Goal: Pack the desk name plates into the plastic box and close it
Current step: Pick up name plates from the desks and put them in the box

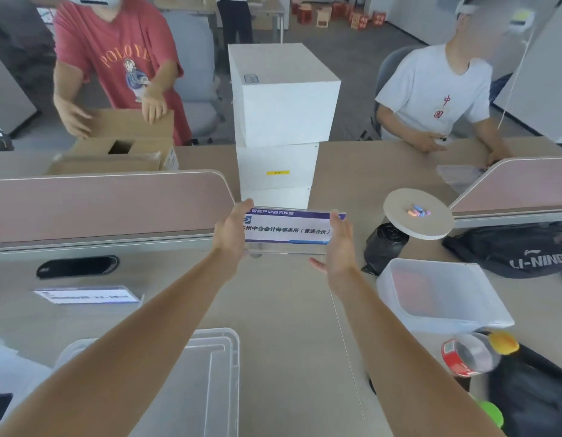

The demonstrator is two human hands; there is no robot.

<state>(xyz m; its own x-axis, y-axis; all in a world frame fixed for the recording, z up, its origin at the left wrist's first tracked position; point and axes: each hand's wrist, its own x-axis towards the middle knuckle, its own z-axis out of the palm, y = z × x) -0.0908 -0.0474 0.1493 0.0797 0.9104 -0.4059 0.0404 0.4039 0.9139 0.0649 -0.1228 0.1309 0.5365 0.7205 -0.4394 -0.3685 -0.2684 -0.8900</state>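
A clear acrylic desk name plate (289,230) with a white and purple printed card stands at the far middle of the desk. My left hand (232,230) is against its left end and my right hand (339,241) against its right end, fingers extended. A second name plate (87,294) lies on the desk at the left. The translucent plastic box (443,294) stands open at the right. Its lid (207,373) lies flat near the front edge, partly under my left forearm.
Stacked white boxes (282,121) rise behind the held plate. A round board (418,212) with coloured bits rests on a black roll (383,244). A dark bag (525,250), a bottle (475,351), pink dividers (109,206) and two people across the desk are present.
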